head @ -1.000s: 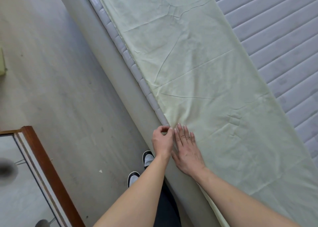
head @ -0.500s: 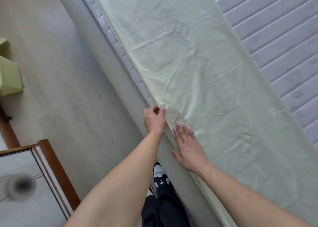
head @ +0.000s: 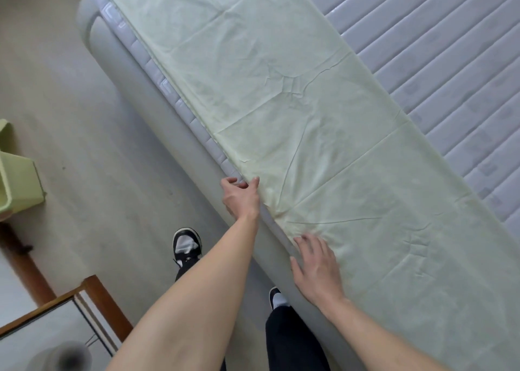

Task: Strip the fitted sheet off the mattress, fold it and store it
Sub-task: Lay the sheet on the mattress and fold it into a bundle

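Nearest, the right hand [head: 316, 269] lies palm down on the pale green sheet [head: 281, 112] at the bed's near edge, its grip apart with fingers straight and slightly blurred. Just beyond, the left hand [head: 240, 197], arm stretched forward, has its grip clamped on the sheet's edge. The sheet lies folded in a long strip along the quilted mattress [head: 439, 61].

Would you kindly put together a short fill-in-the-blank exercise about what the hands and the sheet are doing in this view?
1. The left hand pinches the ____ of the pale green sheet.
2. The right hand lies ____ on the sheet.
3. The sheet is folded into a long strip along the near side of the ____.
4. Beyond the strip, the mattress's quilted top is ____.

Missing words: edge; flat; mattress; uncovered
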